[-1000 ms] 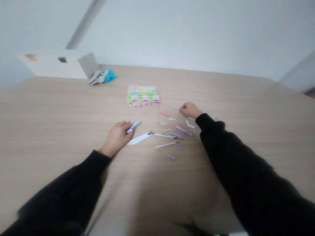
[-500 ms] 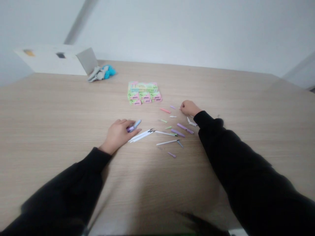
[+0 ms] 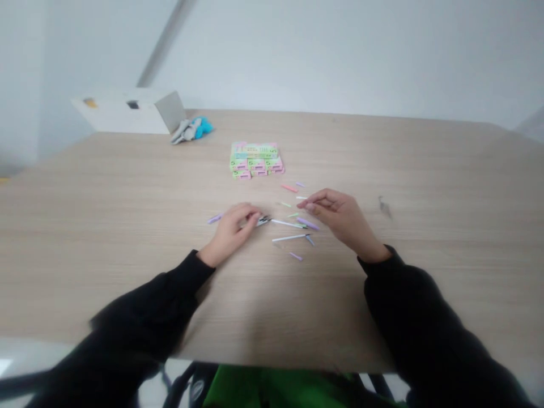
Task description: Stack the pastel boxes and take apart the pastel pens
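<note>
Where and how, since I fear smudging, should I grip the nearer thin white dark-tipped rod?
Probably pinch the thin white dark-tipped rod mid-shaft, from above: it lies flat, nearly crosswise, its dark tip at the right beside a slim blue piece.

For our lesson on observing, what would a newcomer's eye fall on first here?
Probably the left hand and right hand, reaching from black sleeves over the table, with thin coloured sticks scattered mostly between them. Next might come the green-and-pink boxes stacked just beyond, then the bright blue cloth by the white box, far left.
</note>
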{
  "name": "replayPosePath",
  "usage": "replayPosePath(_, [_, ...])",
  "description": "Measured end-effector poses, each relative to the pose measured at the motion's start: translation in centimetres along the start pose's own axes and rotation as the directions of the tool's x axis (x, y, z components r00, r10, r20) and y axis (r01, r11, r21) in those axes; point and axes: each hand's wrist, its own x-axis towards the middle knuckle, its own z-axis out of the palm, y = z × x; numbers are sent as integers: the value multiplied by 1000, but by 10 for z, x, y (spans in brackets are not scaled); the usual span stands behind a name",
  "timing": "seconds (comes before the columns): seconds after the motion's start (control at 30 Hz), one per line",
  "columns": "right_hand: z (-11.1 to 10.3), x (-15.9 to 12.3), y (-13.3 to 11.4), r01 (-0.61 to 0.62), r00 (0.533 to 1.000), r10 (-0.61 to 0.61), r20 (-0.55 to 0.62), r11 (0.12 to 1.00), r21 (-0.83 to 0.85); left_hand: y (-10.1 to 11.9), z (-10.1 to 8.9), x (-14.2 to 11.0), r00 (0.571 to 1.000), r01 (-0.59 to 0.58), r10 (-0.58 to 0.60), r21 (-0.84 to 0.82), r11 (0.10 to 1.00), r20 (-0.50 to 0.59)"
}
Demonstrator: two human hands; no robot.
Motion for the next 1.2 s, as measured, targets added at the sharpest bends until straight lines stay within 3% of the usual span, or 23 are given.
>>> replayPosePath(0.1, [23, -16, 2, 35, 996, -43, 74, 993, 114, 38, 15, -2, 978, 112, -38, -363, 925, 207])
replayPosePath(0.2, [37, -22, 9, 64, 992, -80, 94, 985, 163, 54, 24, -5, 963, 197, -76, -483, 853, 258])
replayPosePath(0.33, [31, -24, 15, 3, 992, -6, 124, 1000, 21, 47, 27, -10, 949, 258, -126, -488, 833, 287])
replayPosePath(0.43, [13, -25, 19, -67, 997, 74, 28, 978, -196, 39, 29, -15, 931, 336, -205, -490, 804, 302])
replayPosePath(0.57, [-7, -28, 27, -66, 994, 100, 40, 860, -505, 35, 31, -21, 903, 413, -255, -534, 737, 346])
replayPosePath(0.67, [-8, -33, 30, -62, 986, 149, 74, 739, -671, 38, 32, -24, 893, 433, -243, -571, 698, 380])
replayPosePath(0.8, [1, -38, 31, -76, 966, 236, 109, 656, -751, 42, 31, -27, 876, 443, -185, -595, 670, 445])
replayPosePath(0.9, [7, -40, 33, -42, 972, 208, 110, 615, -787, 45, 29, -29, 860, 446, -143, -586, 677, 490])
replayPosePath(1.1, [13, -39, 37, -17, 963, 233, 135, 551, -835, 46, 30, -31, 865, 427, -142, -556, 713, 481])
replayPosePath(1.2, [14, -40, 35, 74, 949, 233, 212, 491, -868, 46, 31, -30, 865, 420, -139, -544, 726, 483])
